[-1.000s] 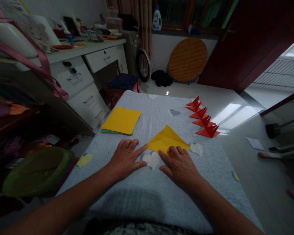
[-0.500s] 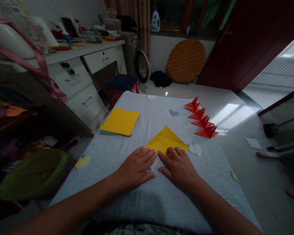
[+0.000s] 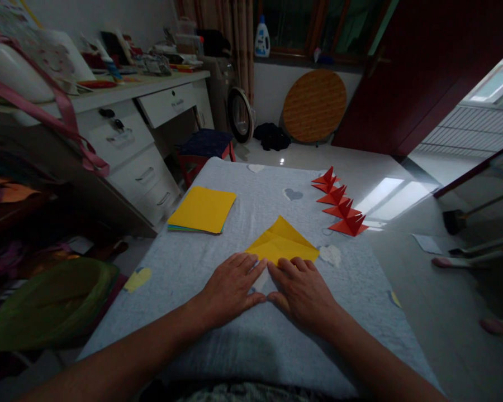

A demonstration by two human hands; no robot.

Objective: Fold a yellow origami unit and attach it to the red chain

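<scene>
A yellow sheet of origami paper point(image 3: 281, 237), creased and folded, lies on the cloth-covered table with one corner pointing away from me. My left hand point(image 3: 230, 285) rests flat, its fingertips on the paper's near left edge. Beside it my right hand point(image 3: 304, 287) presses the near right edge with its fingers laid out over the paper. The two index fingers almost meet at the middle of that edge, and both thumbs lie on the cloth. Part of the near edge is hidden under the fingers.
A stack of square paper point(image 3: 203, 209), yellow on top, lies at the table's left. Several red folded paper pieces point(image 3: 335, 195) stand in a row along the right edge. A blue-topped stool point(image 3: 205, 143), a white desk point(image 3: 129, 134) and a green-lined bin point(image 3: 54, 301) stand around the table point(image 3: 318, 357).
My right hand's fingers, curled a moment ago, have straightened and flattened along the paper's near edge. The left hand stays nearly in place. The whole view has shifted slightly.
</scene>
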